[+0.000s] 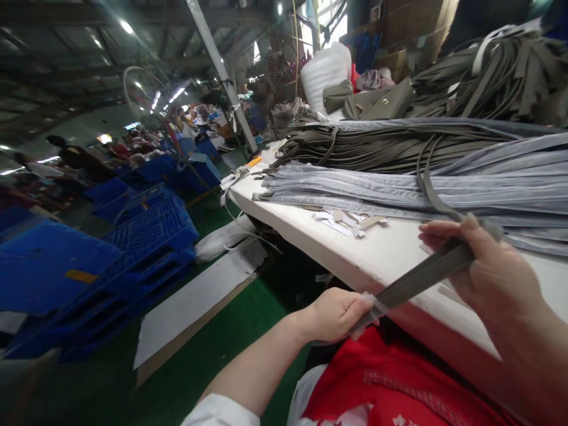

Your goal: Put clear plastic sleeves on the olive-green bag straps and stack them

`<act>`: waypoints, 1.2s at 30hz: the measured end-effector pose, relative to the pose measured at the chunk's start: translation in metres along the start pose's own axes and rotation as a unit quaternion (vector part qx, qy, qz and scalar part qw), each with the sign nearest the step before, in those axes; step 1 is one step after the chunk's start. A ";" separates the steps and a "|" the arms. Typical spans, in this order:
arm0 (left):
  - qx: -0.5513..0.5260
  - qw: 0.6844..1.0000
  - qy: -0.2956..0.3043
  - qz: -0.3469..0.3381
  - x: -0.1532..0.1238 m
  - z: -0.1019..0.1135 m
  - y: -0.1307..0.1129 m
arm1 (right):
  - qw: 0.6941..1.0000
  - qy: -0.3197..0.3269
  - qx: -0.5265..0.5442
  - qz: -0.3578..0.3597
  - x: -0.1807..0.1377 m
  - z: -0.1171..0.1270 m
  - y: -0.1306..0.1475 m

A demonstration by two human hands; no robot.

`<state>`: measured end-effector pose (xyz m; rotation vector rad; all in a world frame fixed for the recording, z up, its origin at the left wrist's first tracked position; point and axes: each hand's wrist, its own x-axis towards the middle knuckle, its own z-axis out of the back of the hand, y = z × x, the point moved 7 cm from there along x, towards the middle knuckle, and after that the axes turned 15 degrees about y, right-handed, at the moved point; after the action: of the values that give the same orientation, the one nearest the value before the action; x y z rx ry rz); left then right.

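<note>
A bundle of dark grey-green straps (419, 279) stretches between my hands, in front of the table edge. My left hand (339, 313) is closed round its lower end, where a whitish translucent wrap shows at the fingers. My right hand (492, 266) grips the upper part, with the thumb on top. One loose strap curls up from that hand over the table. Behind it lie long light-grey strips (377, 186) in a flat pile, and further back a pile of dark olive straps (368, 145).
The white table (302, 228) runs diagonally, with paper scraps (348, 222) near its edge. Olive pouches (381, 102) and a heap of straps (501, 77) stand behind. On the left are blue pallets (151, 231) and a long board (199, 307) on the green floor. A person (80, 157) is further off.
</note>
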<state>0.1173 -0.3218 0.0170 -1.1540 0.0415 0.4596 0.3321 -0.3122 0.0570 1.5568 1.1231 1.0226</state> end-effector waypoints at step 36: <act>-0.045 0.991 -0.123 -0.002 0.083 0.050 -0.024 | 0.991 0.116 0.030 0.061 0.060 -0.007 0.020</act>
<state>0.1910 -0.2576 0.0370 -1.1784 -0.1983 0.6025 0.3431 -0.2558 0.0843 1.5991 1.2377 1.2889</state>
